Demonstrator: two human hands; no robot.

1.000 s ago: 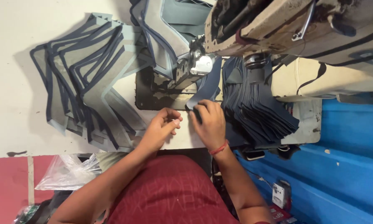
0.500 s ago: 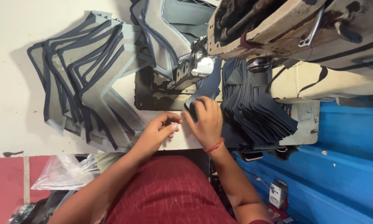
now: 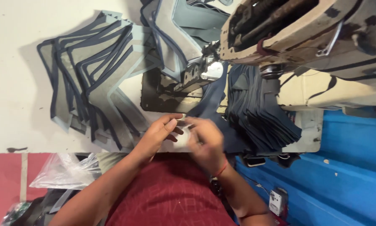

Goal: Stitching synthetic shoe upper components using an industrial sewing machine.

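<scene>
My left hand (image 3: 158,134) and my right hand (image 3: 205,141) meet fingertip to fingertip at the near edge of the white sewing table (image 3: 16,83). A dark blue fabric piece (image 3: 211,102) runs from the sewing machine's presser foot (image 3: 204,71) down to my fingers. My left thumb and forefinger are pinched at its near end. The right hand, with a red thread on the wrist, is blurred by motion and lies curled over the same piece. Just right of that hand lies a stack of dark blue cut pieces (image 3: 259,113).
The beige sewing machine head (image 3: 305,37) overhangs the upper right. Several grey pieces with navy edging (image 3: 96,79) fan across the table's left. A dark plate (image 3: 158,96) lies under the needle area. A clear plastic bag (image 3: 66,169) hangs lower left; a blue surface (image 3: 351,167) is lower right.
My right hand has drawn back from the blue stack toward my body and now meets the left hand. The left hand has barely shifted.
</scene>
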